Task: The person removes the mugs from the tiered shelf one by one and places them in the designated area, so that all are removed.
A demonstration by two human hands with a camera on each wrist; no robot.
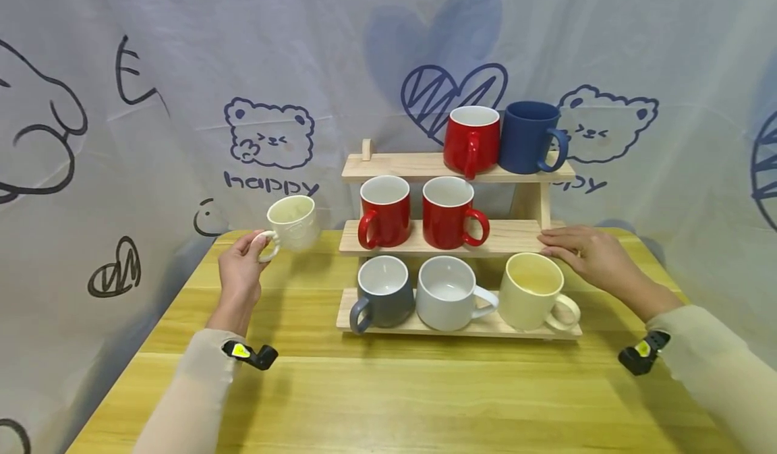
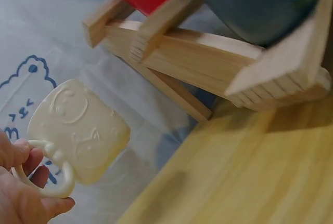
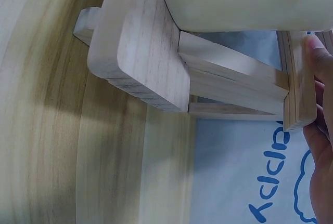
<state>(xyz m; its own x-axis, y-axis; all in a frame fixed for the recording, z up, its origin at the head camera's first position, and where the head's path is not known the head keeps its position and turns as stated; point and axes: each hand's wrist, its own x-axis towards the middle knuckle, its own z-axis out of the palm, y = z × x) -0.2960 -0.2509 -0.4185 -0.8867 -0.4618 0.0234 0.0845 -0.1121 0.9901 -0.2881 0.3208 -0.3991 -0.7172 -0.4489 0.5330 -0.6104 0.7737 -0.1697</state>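
My left hand [image 1: 238, 275] pinches the handle of a cream mug [image 1: 299, 233] and holds it to the left of the wooden rack [image 1: 512, 236]. In the left wrist view, the mug [image 2: 80, 133] shows a raised face-like pattern, with thumb and fingers around its handle. At the rack's other side my right hand [image 1: 597, 260] grips the right end of the middle shelf. The right wrist view has its thumb at the shelf end [image 3: 299, 94] and other fingers behind it. Nearest to this hand, on the bottom shelf, stands a pale yellow mug [image 1: 527, 302].
The top shelf bears a red mug [image 1: 455, 140] and a blue mug [image 1: 527, 144] at its right. Two red mugs [image 1: 391, 221] [image 1: 442, 221] stand on the middle shelf. A grey mug [image 1: 391, 302] and a white mug [image 1: 446, 302] share the bottom shelf. A printed curtain [image 1: 340, 56] hangs behind the wooden table [image 1: 425, 393].
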